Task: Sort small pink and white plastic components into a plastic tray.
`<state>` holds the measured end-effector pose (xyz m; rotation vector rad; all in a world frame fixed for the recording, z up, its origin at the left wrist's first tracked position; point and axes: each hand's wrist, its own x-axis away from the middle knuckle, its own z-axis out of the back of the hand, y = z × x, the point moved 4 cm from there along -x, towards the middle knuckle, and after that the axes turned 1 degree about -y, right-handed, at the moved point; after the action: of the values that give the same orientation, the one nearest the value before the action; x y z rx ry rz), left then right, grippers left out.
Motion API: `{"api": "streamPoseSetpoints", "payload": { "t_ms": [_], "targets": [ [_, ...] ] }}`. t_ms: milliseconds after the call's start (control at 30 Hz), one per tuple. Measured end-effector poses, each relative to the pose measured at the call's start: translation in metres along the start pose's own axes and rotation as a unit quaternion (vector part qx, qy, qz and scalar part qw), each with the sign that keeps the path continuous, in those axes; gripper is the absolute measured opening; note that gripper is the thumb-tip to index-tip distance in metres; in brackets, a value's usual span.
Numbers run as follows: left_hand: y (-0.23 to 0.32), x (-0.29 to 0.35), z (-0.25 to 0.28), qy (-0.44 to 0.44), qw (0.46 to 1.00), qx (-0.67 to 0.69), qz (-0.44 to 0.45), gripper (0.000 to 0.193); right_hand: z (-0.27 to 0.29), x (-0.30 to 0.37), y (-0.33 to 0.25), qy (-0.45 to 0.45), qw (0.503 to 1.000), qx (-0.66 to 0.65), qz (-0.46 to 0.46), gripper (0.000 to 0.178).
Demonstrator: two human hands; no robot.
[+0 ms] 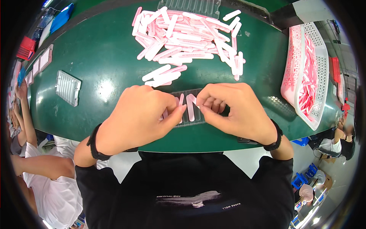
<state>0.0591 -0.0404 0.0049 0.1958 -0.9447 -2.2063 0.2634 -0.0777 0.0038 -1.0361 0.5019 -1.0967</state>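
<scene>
My left hand (139, 110) is closed, thumb and forefinger pinching a slim pink-and-white stick (181, 100) over a clear grooved plastic tray (198, 119). The fingers of my right hand (236, 108) are pinched around the end of another pink-and-white stick (193, 99), which tilts over the tray. Between the hands a pale pink stick (190, 110) lies lengthwise in the tray. Both hands cover much of the tray, so its other grooves are partly hidden. Just beyond it lies a small group of loose sticks (162, 76).
A large heap of pink-and-white sticks (183, 38) spreads over the green table (110, 49). Behind it is another grooved tray (198, 5). One more tray (68, 87) lies at left. A white perforated basket (322, 76) of pink sticks stands at right. Other people sit at both sides.
</scene>
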Motion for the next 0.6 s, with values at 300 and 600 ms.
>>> {"api": "streamPoseSetpoints", "payload": {
  "t_ms": [300, 600],
  "targets": [
    [0.021, 0.019, 0.004, 0.043, 0.980, -0.153, -0.120, 0.038, 0.005, 0.008, -0.012, -0.017, 0.950, 0.256, 0.175, 0.022],
    [0.026, 0.037, -0.024, 0.027, 0.953, -0.275, -0.124, 0.053, -0.004, 0.017, -0.022, -0.052, 0.901, 0.367, 0.224, 0.034]
  ]
}}
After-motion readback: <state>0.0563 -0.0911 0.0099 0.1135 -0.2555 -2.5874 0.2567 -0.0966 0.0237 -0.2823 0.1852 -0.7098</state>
